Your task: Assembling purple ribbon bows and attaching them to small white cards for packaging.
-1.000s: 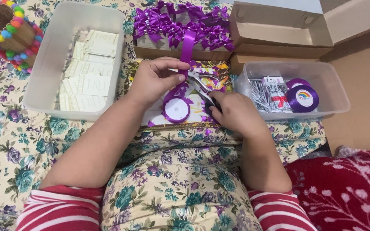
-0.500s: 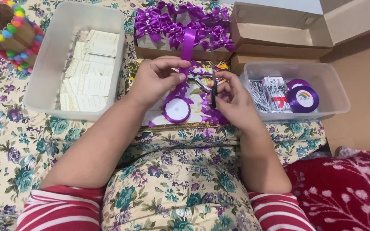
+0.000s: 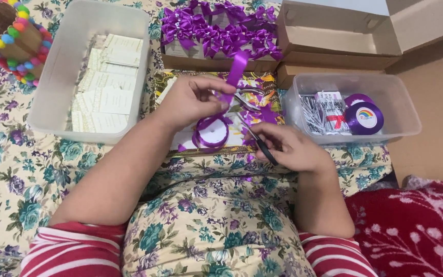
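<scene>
Ribbon (image 3: 234,77), purple, is pinched in the left hand (image 3: 190,100) above its spool (image 3: 210,134), while the right hand (image 3: 288,149) grips scissors (image 3: 249,120) beside it. Many finished bows (image 3: 216,31) already fill the cardboard tray behind; this strip looks uncut, judging by its run to the spool.

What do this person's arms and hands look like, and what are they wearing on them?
Both forearms are bare from above the elbow down. The left hand and right hand wear no gloves, and no rings, watch or bracelets show. Near the bottom edge, short sleeves with red and white stripes cover the upper arms on both sides.
</scene>
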